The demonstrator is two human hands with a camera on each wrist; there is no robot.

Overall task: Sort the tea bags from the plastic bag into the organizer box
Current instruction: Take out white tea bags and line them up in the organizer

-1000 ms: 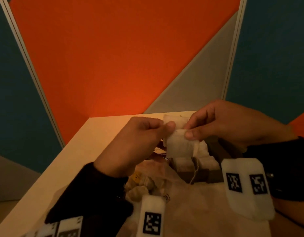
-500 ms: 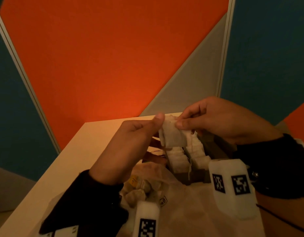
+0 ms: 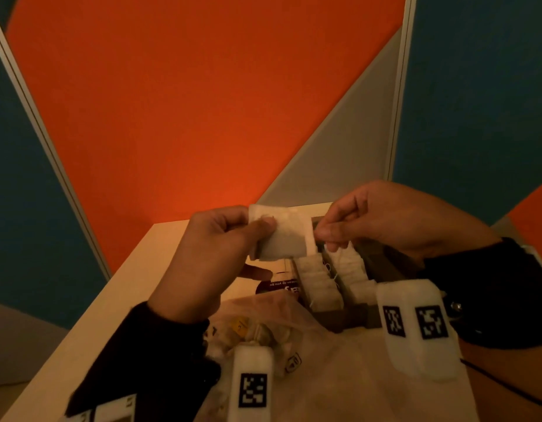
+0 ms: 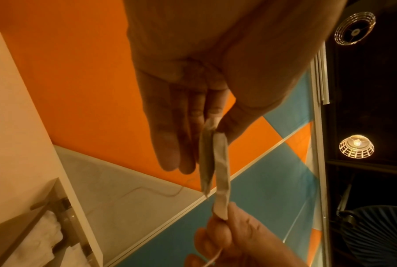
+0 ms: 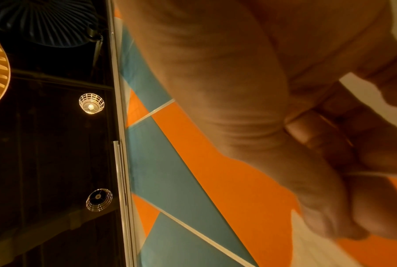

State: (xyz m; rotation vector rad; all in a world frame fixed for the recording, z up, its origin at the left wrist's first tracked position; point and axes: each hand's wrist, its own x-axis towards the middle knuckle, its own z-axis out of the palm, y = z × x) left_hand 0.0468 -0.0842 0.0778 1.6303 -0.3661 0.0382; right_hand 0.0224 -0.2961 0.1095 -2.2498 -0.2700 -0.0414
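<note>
Both hands hold up a white tea bag over the far end of the organizer box. My left hand pinches its left top corner between thumb and forefinger. My right hand pinches its right edge. In the left wrist view the tea bag shows edge-on as two flat layers, with the right hand gripping the lower end and a thin string trailing off. Rows of white tea bags stand in the box's compartments. The clear plastic bag lies in front with more tea bags inside.
The box and plastic bag sit on a light wooden table set in a corner of orange, grey and teal wall panels. A dark red round label lies beside the box. Hanging lamps show overhead.
The tea bag has been spread flat between the hands, which have drawn slightly apart. My left thumb now lies across its top left corner and the right hand has shifted to its right edge.
</note>
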